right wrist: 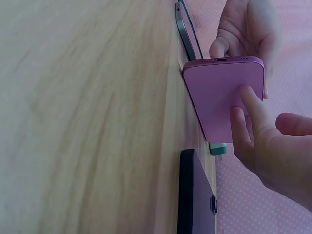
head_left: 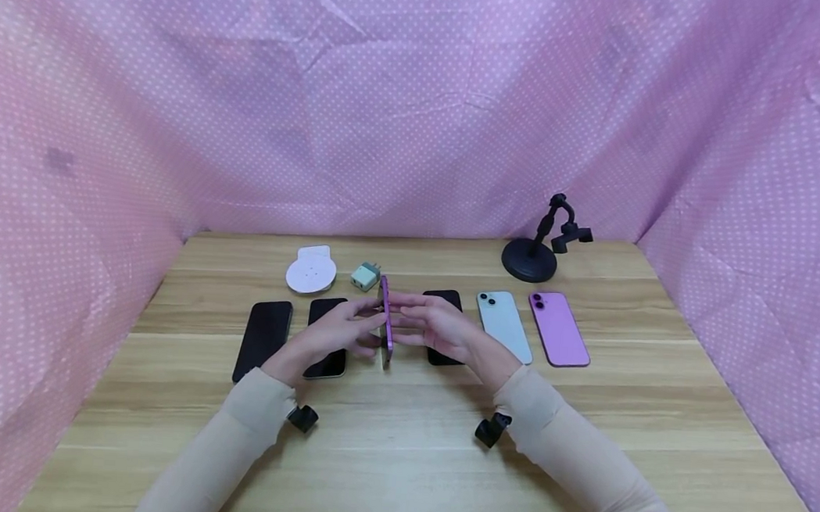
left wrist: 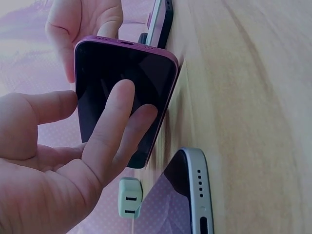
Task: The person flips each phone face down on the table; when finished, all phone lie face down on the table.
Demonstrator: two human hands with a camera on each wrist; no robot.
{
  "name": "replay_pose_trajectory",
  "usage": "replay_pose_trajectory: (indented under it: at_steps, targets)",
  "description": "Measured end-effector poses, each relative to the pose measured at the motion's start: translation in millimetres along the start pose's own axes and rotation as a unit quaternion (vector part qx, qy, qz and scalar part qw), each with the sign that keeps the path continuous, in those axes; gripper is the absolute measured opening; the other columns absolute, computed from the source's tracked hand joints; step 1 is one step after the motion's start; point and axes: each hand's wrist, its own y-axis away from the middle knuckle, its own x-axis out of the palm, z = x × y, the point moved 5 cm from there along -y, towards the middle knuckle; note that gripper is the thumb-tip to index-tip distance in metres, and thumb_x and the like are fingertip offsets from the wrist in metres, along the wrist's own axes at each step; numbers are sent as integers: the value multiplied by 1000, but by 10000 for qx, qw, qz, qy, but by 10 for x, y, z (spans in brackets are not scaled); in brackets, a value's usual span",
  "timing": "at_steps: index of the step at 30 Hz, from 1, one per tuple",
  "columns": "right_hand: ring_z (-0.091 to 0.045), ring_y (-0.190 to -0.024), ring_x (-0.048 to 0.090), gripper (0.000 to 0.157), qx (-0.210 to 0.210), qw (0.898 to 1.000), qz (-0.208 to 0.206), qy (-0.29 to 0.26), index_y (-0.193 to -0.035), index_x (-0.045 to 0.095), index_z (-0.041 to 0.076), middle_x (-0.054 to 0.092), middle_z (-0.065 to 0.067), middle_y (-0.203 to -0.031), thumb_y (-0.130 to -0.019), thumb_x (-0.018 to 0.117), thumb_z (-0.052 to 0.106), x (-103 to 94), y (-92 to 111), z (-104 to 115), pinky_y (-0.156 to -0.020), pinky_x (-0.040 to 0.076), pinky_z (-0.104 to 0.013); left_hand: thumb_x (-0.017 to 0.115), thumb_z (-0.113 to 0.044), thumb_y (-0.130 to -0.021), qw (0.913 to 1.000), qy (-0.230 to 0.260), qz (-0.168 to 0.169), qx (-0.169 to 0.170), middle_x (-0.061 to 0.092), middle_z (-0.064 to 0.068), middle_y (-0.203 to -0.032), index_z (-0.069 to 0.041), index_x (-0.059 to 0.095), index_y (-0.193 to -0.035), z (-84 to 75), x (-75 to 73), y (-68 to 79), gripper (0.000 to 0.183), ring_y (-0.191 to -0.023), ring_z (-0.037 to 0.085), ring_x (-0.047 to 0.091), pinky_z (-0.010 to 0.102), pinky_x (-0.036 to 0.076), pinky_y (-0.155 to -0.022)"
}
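Note:
A pink-purple phone [head_left: 386, 317] stands on its long edge between the two hands; whether that edge touches the table cannot be told. The left hand [head_left: 338, 331] is on its dark screen side, where two extended fingertips [left wrist: 121, 95] lie over the screen [left wrist: 92, 68]. The left thumb [left wrist: 53, 105] reaches the phone's upper edge. Straight fingers of the right hand [head_left: 441, 326] touch the pink back [right wrist: 214, 97], with the right thumb [right wrist: 295, 124] held apart from it. Beneath the left hand lies a black-screened phone [head_left: 326, 364]; another dark phone [head_left: 442, 357] is partly hidden under the right hand.
Farther left lies a black phone [head_left: 264, 339]. A white round charger [head_left: 312, 272] and a pale green plug adapter [head_left: 366, 276] sit behind. To the right are a pale blue phone [head_left: 504, 324], a pink phone [head_left: 560, 329] and a black stand [head_left: 529, 259] near the back edge.

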Motion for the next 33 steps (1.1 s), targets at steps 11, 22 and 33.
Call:
replay_pose_trajectory:
  at_steps: [11,22,33]
  targets:
    - [-40,-136,47,43,47,9998,165,127,-149,46,0,53,-19,-146,-107,43,5,62,-34,-92,-104,50,-49,57,-27,-106,9998,184,-39,82,55,24,-139,-4,30,-158,39,-72,61,62,-106,33,69,44,61,-85]
    - [-39,-138,45,46,171,9974,125,683,-152,47,9,42,-15,-155,-106,45,5,79,-42,-131,-107,47,-52,57,-20,-106,9992,303,-156,197,56,27,-133,-1,33,-156,22,-102,88,58,-98,32,70,47,61,-85]
    - [-32,-144,39,44,386,9950,-5,923,-150,47,2,39,-18,-157,-106,48,5,79,-56,-177,-117,36,-51,51,-11,-107,9989,308,-242,272,57,26,-135,-2,35,-155,54,-190,131,51,-95,31,71,44,62,-83]
